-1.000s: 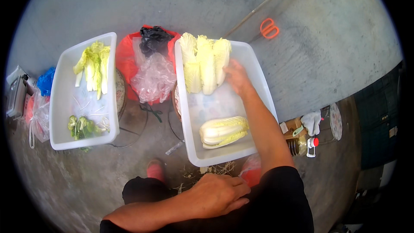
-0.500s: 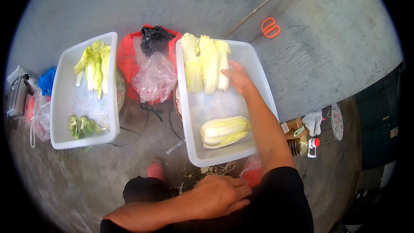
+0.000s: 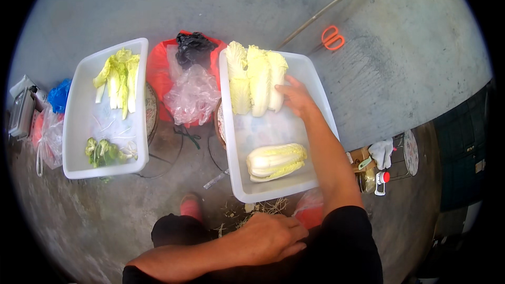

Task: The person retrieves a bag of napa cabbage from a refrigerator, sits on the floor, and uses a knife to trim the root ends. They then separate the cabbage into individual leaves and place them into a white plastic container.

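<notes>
My right hand (image 3: 299, 99) reaches into the right white tub (image 3: 327, 126), fingers apart. Its thumb and fingertips are at the edge of the rightmost of several pale yellow napa cabbage leaves (image 3: 259, 81), laid side by side at the tub's far end. A napa cabbage head (image 3: 276, 162) lies crosswise at the near end of that tub. My left hand (image 3: 276, 237) rests back up over my dark-clothed lap, holding nothing visible, its fingers loosely extended. What lies under its palm is hidden.
Another white tub (image 3: 68, 126) at left holds yellow-green leaves (image 3: 117, 81) and broccoli pieces (image 3: 105, 152). Plastic bags (image 3: 192, 94) sit between the tubs. Orange-handled scissors (image 3: 332, 38) and a metal rod (image 3: 336, 2) lie beyond. An oil bottle (image 3: 381, 181) stands at right.
The whole view shifts slightly, moving the tubs a little to the right. My right hand stays beside the rightmost leaf, and my left hand keeps its place.
</notes>
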Demonstrator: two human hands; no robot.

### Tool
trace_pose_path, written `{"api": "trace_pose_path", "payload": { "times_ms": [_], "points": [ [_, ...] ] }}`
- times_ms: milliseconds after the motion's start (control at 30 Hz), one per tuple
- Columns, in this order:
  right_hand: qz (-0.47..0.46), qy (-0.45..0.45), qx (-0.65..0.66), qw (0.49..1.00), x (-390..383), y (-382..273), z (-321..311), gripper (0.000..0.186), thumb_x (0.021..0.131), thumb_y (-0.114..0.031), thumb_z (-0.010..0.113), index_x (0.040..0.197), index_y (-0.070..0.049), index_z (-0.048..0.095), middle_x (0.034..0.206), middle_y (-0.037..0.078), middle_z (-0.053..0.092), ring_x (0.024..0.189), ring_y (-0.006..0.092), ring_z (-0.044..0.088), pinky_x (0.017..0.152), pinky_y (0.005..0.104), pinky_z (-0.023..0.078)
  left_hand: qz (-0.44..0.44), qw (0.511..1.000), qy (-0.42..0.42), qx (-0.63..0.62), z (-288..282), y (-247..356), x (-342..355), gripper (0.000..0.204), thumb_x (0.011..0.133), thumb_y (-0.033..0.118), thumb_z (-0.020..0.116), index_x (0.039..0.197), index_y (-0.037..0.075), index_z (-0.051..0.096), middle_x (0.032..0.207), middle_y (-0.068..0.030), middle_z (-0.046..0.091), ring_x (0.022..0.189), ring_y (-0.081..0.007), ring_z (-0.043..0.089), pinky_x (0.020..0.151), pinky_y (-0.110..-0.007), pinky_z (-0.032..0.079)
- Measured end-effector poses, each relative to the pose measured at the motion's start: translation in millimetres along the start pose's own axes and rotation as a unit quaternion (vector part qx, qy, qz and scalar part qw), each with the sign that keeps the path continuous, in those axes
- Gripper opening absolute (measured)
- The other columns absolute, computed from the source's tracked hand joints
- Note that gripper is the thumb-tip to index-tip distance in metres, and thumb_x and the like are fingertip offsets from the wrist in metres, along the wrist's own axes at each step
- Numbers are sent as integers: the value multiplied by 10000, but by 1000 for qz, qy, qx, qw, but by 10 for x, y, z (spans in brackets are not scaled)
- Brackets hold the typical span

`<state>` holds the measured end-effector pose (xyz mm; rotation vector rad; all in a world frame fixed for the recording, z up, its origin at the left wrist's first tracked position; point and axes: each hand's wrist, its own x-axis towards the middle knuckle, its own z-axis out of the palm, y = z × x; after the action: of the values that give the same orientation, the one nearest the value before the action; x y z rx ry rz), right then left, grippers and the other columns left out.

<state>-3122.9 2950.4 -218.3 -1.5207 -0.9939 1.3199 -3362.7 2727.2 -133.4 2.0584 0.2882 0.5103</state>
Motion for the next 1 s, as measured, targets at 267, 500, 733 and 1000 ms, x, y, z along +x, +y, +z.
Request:
{"api": "trace_pose_path", "payload": {
  "times_ms": [267,500,733,1000],
  "points": [
    [-76,109,-224,966,-197,-122,-209,587,773,-95,651,1314,-29,432,1095,85,596,930,178,576,813,309,476,25,998,47,19,51,-104,41,143,810,221,612,805,81,586,739,-83,581,716,-288,607,569,-401,479],
    [-112,-242,-451,852,-1140,-287,-248,692,625,-146,742,1268,-97,493,1168,121,565,1081,256,529,917,355,428,-121,854,406,-302,-308,-191,145,140,892,147,564,819,30,588,701,-15,585,623,-91,536,578,-223,423],
    [-129,-267,-659,691,-1408,44,19,890,601,-156,730,1394,-208,329,1165,90,520,1090,279,493,911,401,411,-132,818,462,-318,-427,-307,277,152,875,121,535,981,18,570,816,-47,595,704,-115,563,639,-244,431],
    [-165,-284,-621,712,-1434,-264,-32,578,632,-114,684,1190,-160,543,1007,118,567,984,313,542,846,378,440,-141,894,403,-138,-466,-565,414,341,836,163,614,1127,-6,560,1037,-137,615,947,-201,605,792,-305,469]
  ]
}}
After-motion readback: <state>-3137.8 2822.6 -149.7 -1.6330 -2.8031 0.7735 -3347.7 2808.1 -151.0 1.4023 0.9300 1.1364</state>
